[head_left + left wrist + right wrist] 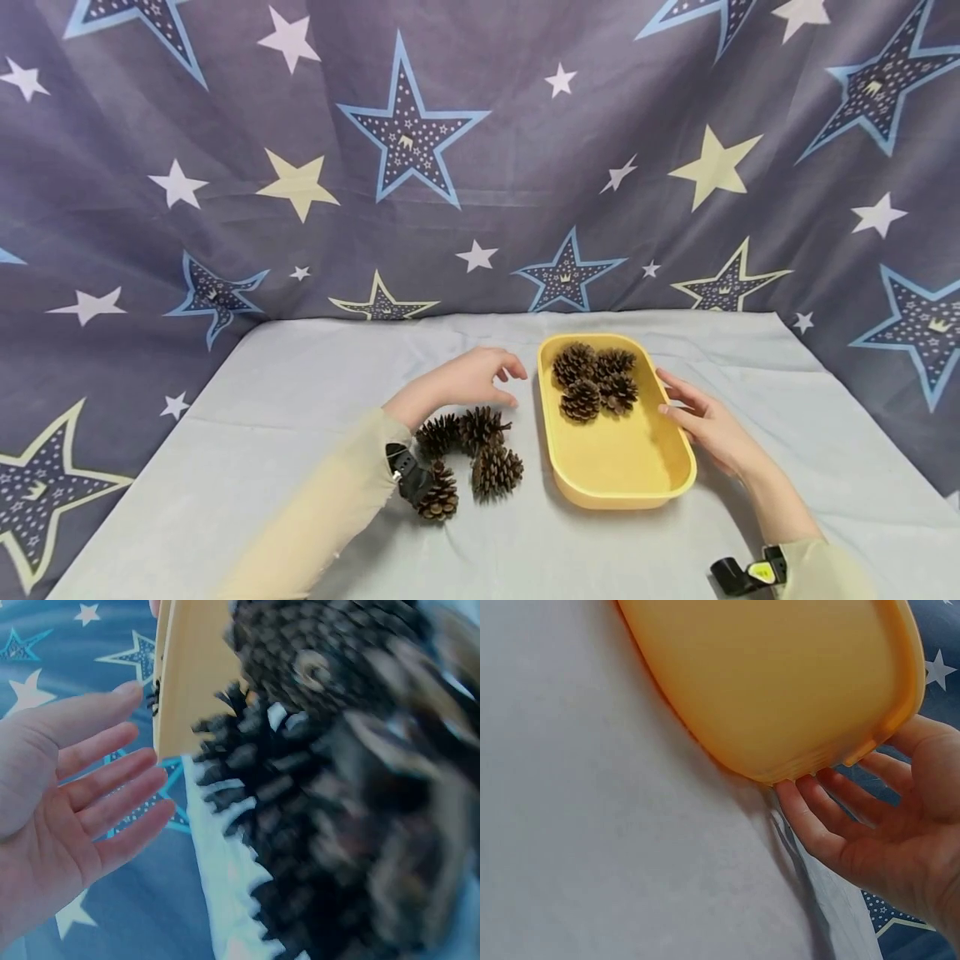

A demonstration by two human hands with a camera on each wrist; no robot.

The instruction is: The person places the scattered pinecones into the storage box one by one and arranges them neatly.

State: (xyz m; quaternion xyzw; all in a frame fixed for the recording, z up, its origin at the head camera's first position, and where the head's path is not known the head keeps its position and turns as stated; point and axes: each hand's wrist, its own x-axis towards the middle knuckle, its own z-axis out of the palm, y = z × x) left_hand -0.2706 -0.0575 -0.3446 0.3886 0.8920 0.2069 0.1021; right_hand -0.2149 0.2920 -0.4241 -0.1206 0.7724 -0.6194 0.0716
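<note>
A yellow rectangular tub point(618, 458) stands on the cloth, with several brown pine cones point(581, 400) grouped at its far end. My right hand point(708, 425) touches the tub's right side; in the right wrist view the extended fingers point(810, 817) lie against its outer wall. To the left of the tub, my left hand point(472, 379) hovers with loosely bent fingers and holds nothing. Several more pine cones point(497, 472) lie on the cloth beneath and beside the left wrist. Up close in the left wrist view, the pine cones point(322, 645) look large and partly blurred.
A pale cloth point(292, 392) covers the table. Behind it and at both sides hangs a dark curtain point(517, 167) printed with stars. Each wrist wears a black strapped camera; the left camera point(408, 473) hangs close over one pine cone.
</note>
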